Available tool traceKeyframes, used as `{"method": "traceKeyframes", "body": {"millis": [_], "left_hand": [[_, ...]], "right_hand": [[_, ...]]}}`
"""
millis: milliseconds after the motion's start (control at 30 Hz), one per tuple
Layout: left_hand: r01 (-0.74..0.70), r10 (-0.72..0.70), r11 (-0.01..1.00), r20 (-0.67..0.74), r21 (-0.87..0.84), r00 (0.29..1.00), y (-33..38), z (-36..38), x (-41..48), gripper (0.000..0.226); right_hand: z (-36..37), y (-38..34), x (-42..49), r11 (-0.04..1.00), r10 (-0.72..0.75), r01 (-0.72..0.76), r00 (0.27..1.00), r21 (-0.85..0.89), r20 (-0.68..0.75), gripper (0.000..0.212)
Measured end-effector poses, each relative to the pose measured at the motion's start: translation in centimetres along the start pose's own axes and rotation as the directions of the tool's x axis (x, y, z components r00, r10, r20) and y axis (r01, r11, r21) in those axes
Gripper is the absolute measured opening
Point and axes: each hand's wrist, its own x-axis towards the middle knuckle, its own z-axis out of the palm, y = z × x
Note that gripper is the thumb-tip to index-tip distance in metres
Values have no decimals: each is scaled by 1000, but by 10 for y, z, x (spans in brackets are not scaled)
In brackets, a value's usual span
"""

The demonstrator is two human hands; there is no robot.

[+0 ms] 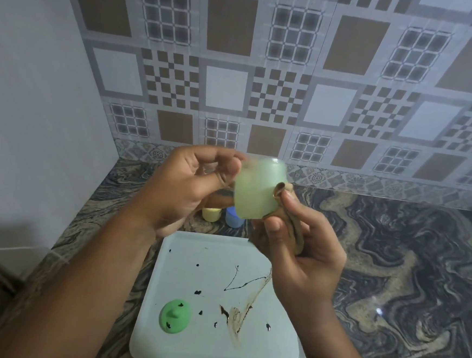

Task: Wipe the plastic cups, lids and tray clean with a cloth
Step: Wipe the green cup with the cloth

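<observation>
Sitting at the left of the tray (195,249), the lid (175,316) carries dark spots, so it is likely not yet wiped; the left hand (183,186) curls its fingers round one end of the cup (258,190), holding it above the tray so its wall is free; a yellow cup (211,214) and a blue cup (234,217) stand behind on the counter (393,247); the cloth (290,225), pinched between thumb and fingers of the right hand (308,255), presses on the cup's side to rub it.
</observation>
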Motion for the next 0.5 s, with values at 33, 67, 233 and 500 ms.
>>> {"method": "traceKeyframes", "body": {"millis": [33, 67, 233, 500], "left_hand": [[5, -5, 1000, 19, -23, 1000, 0, 1, -1, 20], [-5, 5, 1000, 29, -15, 1000, -1, 2, 0, 16], [-71, 69, 979, 19, 192, 997, 1, 7, 2, 41], [-30, 23, 995, 74, 96, 997, 3, 0, 5, 28]], "right_hand": [[0, 0, 0, 1000, 15, -15, 1000, -9, 14, 28], [2, 0, 0, 1000, 23, -23, 999, -16, 26, 31], [4, 1, -3, 994, -59, 64, 996, -88, 67, 37], [2, -5, -1, 988, 123, -119, 992, 94, -41, 40]]}}
